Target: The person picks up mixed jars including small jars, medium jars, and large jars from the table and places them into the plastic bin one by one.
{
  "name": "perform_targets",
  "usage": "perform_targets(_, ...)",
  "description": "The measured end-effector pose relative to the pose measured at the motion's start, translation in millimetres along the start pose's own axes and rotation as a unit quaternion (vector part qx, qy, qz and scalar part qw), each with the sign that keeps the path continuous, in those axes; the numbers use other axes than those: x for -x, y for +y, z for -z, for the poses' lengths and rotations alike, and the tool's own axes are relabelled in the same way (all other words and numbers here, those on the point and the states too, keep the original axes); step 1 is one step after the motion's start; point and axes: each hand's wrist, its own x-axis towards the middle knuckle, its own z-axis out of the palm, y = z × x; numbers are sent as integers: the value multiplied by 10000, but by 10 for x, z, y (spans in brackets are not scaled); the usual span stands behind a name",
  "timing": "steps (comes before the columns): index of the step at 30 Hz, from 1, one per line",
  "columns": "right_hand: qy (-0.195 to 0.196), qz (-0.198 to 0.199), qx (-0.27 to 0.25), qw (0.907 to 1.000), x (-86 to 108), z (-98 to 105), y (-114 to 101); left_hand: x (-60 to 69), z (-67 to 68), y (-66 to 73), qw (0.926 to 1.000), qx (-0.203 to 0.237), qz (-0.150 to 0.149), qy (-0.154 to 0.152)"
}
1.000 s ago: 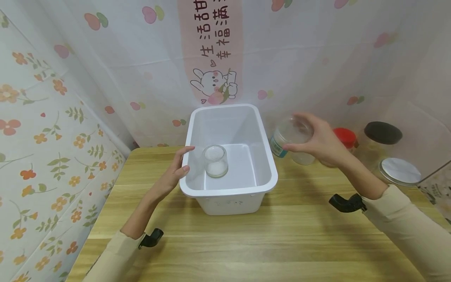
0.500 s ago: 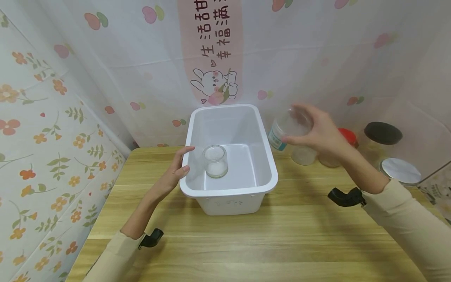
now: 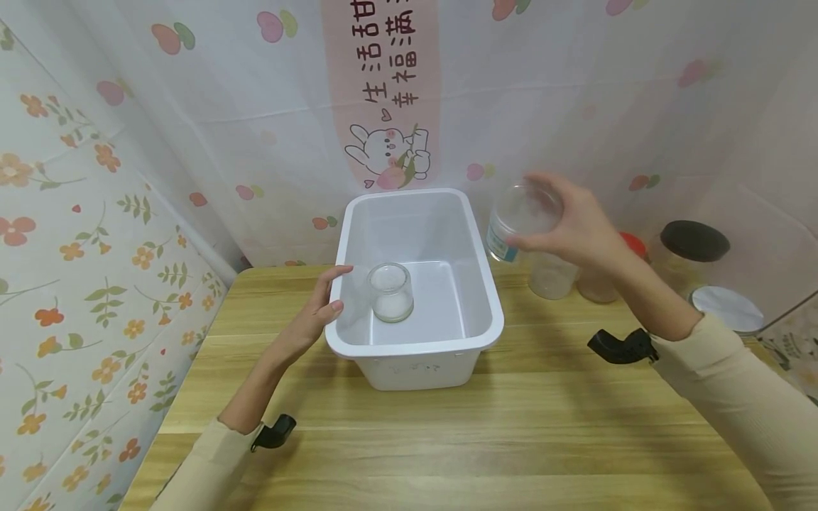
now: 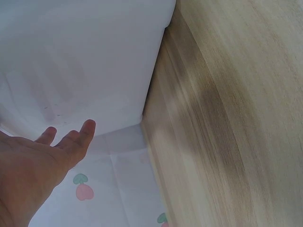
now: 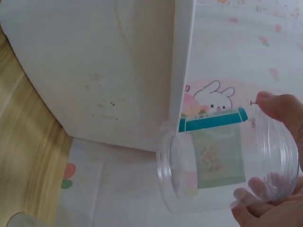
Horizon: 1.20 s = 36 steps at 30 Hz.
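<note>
My right hand (image 3: 575, 223) grips a clear plastic jar (image 3: 520, 216) by its upper end, thumb and fingers around it. It is in the air just right of the white plastic basin (image 3: 418, 349). In the right wrist view, the jar (image 5: 218, 161) is see-through with a teal-edged label, and the thumb and fingertips press its wall. My left hand (image 3: 313, 312) holds the basin's left rim, with thumb and index finger over the edge; in the left wrist view, other fingers (image 4: 78, 142) lie along the outside wall. A small glass jar (image 3: 391, 292) stands inside the basin, on its left side.
Right of the basin stand a clear jar (image 3: 552, 277), a red-lidded jar (image 3: 597, 285) partly behind my right arm, a black-lidded jar (image 3: 693, 241) and a silver-lidded jar (image 3: 728, 309). A printed curtain (image 3: 268, 156) hangs behind the wooden table (image 3: 409, 440).
My right hand has raised the clear plastic jar and brought it slightly left, nearer the basin's right rim. The left hand and the basin have stayed in place.
</note>
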Motion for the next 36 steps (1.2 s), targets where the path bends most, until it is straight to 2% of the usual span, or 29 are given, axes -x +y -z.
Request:
perform_targets(13, 53, -54, 128, 9999, -64, -28, -179, 1, -4, 1, 10000, -31, -69, -2)
perform_targets(25, -320, 110, 528, 9980, -167, -47, -322, -10, -6, 2, 9999, -88, -125, -6)
perform_targets(36, -484, -5, 778, 9958, -222, -49, -479, -9, -12, 14, 9999, -49, -103, 22)
